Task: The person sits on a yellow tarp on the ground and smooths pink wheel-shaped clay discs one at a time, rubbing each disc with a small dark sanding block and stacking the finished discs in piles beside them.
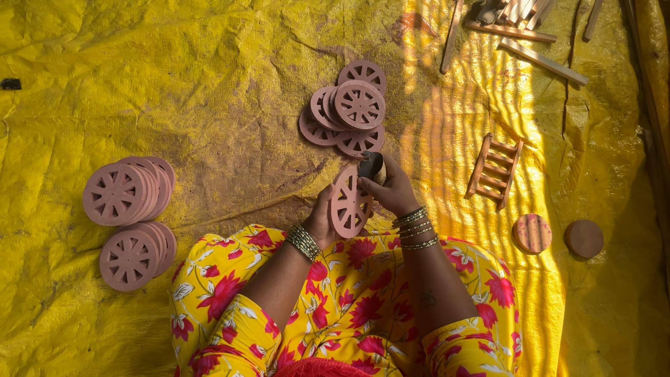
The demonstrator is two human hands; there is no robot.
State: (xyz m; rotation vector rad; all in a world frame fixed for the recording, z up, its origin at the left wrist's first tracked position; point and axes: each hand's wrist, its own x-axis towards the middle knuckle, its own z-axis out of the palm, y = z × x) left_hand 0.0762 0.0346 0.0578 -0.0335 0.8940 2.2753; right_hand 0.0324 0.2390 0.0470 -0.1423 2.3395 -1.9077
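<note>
Head view: left hand (322,218) grips a pink spoked wooden wheel (349,202) upright over the lap, while right hand (392,190) closes on a small dark block (370,165) at its rim. Spokes look thin; hard pressure might snap one. Nearby wheel pile (347,112) lies on yellow tarp (209,91).

Bright striped sunlight right, left evenly lit, edges perhaps soft

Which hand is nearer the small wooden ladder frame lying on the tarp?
Right. The right hand, gripping a dark block, is closer to the ladder frame; the left hand holds the wheel farther away.
</note>
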